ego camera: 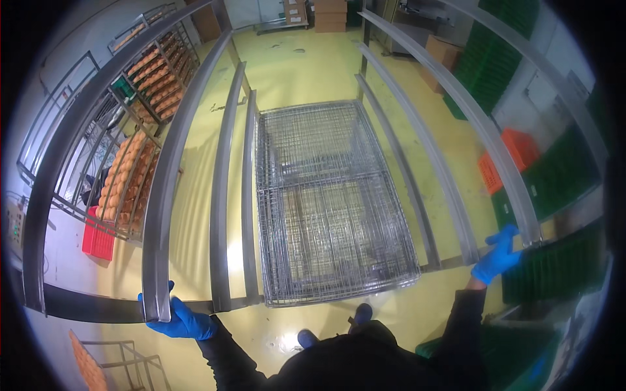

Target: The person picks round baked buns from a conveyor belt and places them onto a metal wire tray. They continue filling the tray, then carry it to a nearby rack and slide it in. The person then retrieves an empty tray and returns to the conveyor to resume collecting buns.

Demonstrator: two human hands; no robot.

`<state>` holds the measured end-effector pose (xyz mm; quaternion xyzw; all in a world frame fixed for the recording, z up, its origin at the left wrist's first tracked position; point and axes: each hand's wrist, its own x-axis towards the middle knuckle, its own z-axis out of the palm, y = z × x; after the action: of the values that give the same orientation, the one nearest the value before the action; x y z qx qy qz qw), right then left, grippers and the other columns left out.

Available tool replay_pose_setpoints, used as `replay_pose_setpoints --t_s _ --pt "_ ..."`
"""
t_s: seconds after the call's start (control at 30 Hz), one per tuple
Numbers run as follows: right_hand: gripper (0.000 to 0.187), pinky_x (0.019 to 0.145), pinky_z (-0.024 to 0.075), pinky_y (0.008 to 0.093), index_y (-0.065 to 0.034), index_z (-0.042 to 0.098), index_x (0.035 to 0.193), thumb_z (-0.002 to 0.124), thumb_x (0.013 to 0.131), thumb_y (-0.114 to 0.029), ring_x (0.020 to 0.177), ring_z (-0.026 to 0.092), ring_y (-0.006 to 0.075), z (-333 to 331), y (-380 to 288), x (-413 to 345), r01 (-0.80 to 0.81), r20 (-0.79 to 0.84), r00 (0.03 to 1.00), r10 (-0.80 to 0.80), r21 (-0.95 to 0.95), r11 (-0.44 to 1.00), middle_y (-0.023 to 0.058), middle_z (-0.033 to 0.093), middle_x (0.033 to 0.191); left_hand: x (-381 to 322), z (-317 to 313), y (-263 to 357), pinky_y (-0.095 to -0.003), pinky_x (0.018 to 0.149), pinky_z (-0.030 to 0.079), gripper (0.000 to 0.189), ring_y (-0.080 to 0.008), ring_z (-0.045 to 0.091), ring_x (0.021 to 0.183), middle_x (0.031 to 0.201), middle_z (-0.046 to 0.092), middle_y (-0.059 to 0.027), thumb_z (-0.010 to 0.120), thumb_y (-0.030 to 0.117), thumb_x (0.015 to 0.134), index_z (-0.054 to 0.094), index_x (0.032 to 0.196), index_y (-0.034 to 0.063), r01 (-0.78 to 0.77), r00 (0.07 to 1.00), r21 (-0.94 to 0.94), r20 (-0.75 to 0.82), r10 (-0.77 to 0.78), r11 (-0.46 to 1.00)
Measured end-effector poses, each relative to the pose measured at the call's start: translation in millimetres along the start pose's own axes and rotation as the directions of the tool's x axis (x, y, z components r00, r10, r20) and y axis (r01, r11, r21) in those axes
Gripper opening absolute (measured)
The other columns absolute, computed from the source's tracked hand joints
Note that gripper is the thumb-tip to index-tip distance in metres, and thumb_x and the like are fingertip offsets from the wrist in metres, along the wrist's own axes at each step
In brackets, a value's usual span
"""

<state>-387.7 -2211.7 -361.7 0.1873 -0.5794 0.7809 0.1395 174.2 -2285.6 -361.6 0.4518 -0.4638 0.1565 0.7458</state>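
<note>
In blue gloves, my left hand (181, 320) grips the near end of a metal side rail (164, 215) on a tall rack frame. My right hand (496, 256) is at the near end of a rail (508, 166) on the rack's other side, with thumb and fingers around the frame there. Between the two rows of rails, low in the rack, lie wire mesh baskets or trays (337, 205), apparently stacked. No product shows in the mesh. The upright parts of the frame under my hands are partly hidden.
At left, racks hold egg-like brown items (122, 181) on trays, with a red crate (98, 239) below. Green crates (538, 181) and an orange crate (513, 156) stand at right. Cardboard boxes (330, 17) are at the far wall. My shoes are close behind the rack.
</note>
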Motion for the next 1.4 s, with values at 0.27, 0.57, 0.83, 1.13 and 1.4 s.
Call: replay_pose_setpoints --t_s 0.27,0.57,0.83,1.13,1.4 --pt "0.022 0.053 0.044 0.0274 0.005 0.061 0.107 0.066 0.091 -0.008 0.057 0.053 0.012 100 76 97 -0.002 0.229 0.973 -0.025 0.114 0.993 0.006 0.059 0.07 -30 102 39 -0.0349 0.069 0.056 0.034 -0.0252 0.065 0.078 0.09 0.065 -0.019 0.063 -0.005 0.081 0.051 0.113 -0.0071 0.069 0.992 0.103 -0.113 -0.057 0.992" --pt "0.019 0.053 0.0441 0.0254 0.0031 0.061 0.099 0.071 0.088 -0.008 0.055 0.053 0.0097 258 131 139 -0.069 0.451 0.891 -0.058 0.261 0.963 0.0036 0.059 0.071 -4 251 9 -0.0333 0.077 0.052 0.037 -0.0191 0.064 0.086 0.1 0.068 -0.0144 0.076 0.014 0.085 0.058 0.109 -0.0069 0.08 0.987 0.203 -0.156 -0.048 0.976" --pt "0.019 0.047 0.0424 0.0249 0.0019 0.059 0.098 0.072 0.086 -0.007 0.053 0.053 0.0078 420 163 135 -0.001 0.416 0.899 -0.138 0.316 0.949 0.0024 0.06 0.071 37 357 -110 -0.032 0.076 0.05 0.031 -0.017 0.061 0.084 0.097 0.067 -0.0111 0.076 0.013 0.086 0.06 0.105 -0.0049 0.136 0.986 0.209 -0.122 -0.112 0.968" --pt "0.03 0.044 0.043 0.0281 0.0032 0.053 0.107 0.071 0.087 -0.011 0.05 0.051 0.0106 612 226 151 0.043 0.395 0.901 -0.181 0.333 0.942 0.0036 0.056 0.07 70 513 -180 -0.0358 0.075 0.052 0.041 -0.0216 0.063 0.082 0.095 0.068 -0.014 0.079 0.023 0.081 0.059 0.103 -0.0056 0.098 0.99 0.304 -0.122 -0.063 0.947" --pt "0.03 0.061 0.05 0.0329 0.0017 0.063 0.091 0.075 0.08 -0.023 0.062 0.065 0.0165 786 228 142 0.024 0.381 0.917 -0.114 0.233 0.972 0.0077 0.067 0.069 145 630 -266 -0.0385 0.073 0.05 0.042 -0.0231 0.063 0.079 0.092 0.066 -0.0128 0.075 0.026 0.079 0.058 0.101 -0.0054 0.17 0.981 0.444 -0.16 -0.108 0.88"
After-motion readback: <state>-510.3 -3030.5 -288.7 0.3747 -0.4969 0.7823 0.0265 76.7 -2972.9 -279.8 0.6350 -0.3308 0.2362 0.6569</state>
